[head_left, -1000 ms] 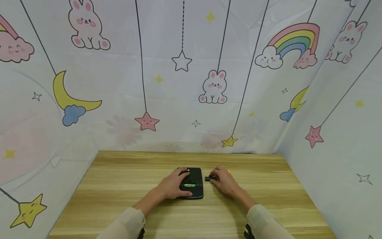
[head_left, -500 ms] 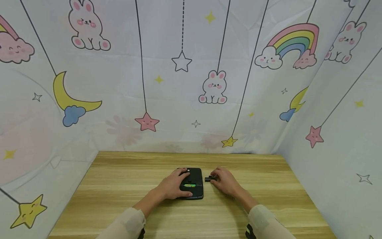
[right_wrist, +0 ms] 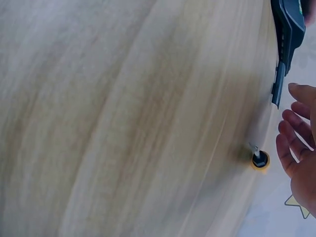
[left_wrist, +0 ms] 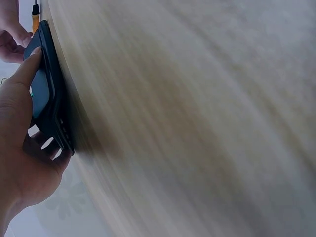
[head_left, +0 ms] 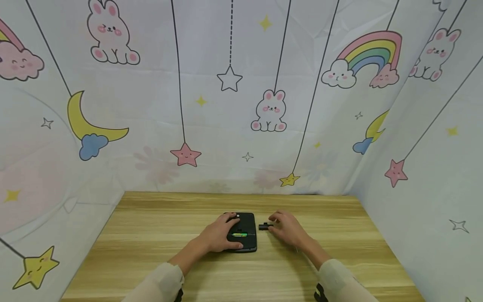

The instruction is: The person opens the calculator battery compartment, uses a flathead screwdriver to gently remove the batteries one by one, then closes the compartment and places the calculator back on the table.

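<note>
Now that your right grip point(head_left: 287, 230) has let go of the small, narrow black plastic piece point(head_left: 263, 227), that piece lies loose on the pale, wood-grained bench point(head_left: 162, 230), just in front of your right thumb. Half a second ago your fingertips were around it; now thumb and fingers stand apart, slightly curved and drawn back a little, and the piece has kept its place. In the right wrist view a thin gap shows between thumb and piece.

Your left grip point(head_left: 216, 235) is unchanged: it grasps the flat, black, rounded-cornered plastic device point(head_left: 247, 220), thumb and fingers spread over the upturned back, so the device lies under that grip, its bare end towards your right one. The green-and-yellow cylindrical battery point(head_left: 239, 235) sits exposed in its slot, between your left thumb and forefinger.

For the work in hand, this likely means the piece, which looks like the slot's cover, is set aside for the moment: the battery is within reach, and your right grip is free while the left steadies the device. An orange-handled screwdriver point(left_wrist: 35, 20) lies close by your right grip, hidden from the head view.
</note>
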The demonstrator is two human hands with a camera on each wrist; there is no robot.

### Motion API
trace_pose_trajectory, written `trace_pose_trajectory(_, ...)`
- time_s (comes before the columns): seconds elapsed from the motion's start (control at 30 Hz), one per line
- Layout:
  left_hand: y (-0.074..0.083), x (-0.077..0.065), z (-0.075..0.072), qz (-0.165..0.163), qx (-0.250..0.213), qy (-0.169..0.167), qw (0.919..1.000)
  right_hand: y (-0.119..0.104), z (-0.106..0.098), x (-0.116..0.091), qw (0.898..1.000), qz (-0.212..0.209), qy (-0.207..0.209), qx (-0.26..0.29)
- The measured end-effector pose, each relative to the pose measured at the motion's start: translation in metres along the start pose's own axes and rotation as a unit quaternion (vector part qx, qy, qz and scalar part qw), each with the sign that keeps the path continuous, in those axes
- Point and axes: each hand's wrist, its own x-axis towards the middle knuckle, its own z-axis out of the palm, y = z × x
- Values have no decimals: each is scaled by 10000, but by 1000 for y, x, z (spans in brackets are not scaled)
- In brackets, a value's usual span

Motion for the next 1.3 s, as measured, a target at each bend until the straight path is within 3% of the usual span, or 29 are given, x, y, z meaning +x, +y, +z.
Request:
trace_pose_trajectory(0.27,-1,0,1,10,53,19,10000,0,-4,-3,9999,-148,59,-10)
trace_pose_trajectory(0.83,-1,0,1,27,120,24,9999,8,-15,-8,9993,346,72,99)
trace_pose_trajectory(1.3,-2,1,2,21,108,17,9999,17,-22,-9,9995,132,280,-12)
